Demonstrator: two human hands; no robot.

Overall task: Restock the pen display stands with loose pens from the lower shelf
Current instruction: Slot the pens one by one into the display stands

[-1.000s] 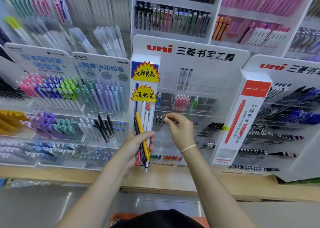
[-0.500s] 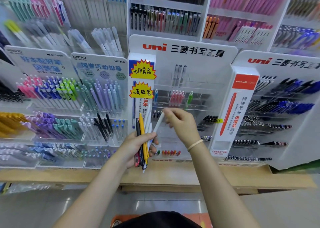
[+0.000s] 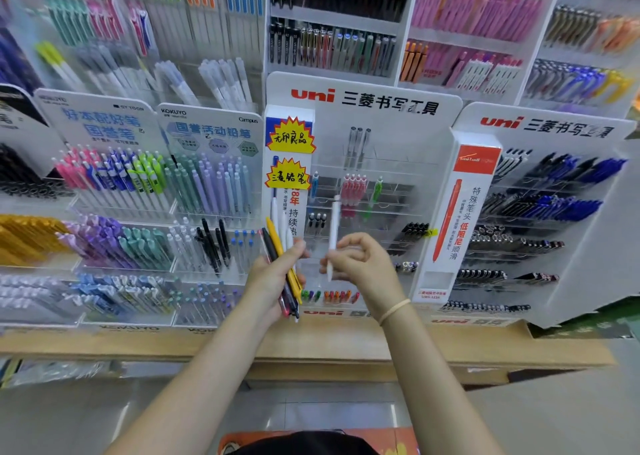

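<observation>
The right hand (image 3: 360, 264) pinched a slim white plastic pen (image 3: 334, 236) upright — its barrel rising toward 12 o'clock from the grip. The left hand (image 3: 273, 281), at 9 o'clock, clasped a bundle of yellow, black and white pens (image 3: 280, 253) before the white acrylic display stand (image 3: 381, 136).

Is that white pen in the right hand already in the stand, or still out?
Out. The right hand pinches the white pen upright in front of the uni display stand, in none of its slots.
</observation>
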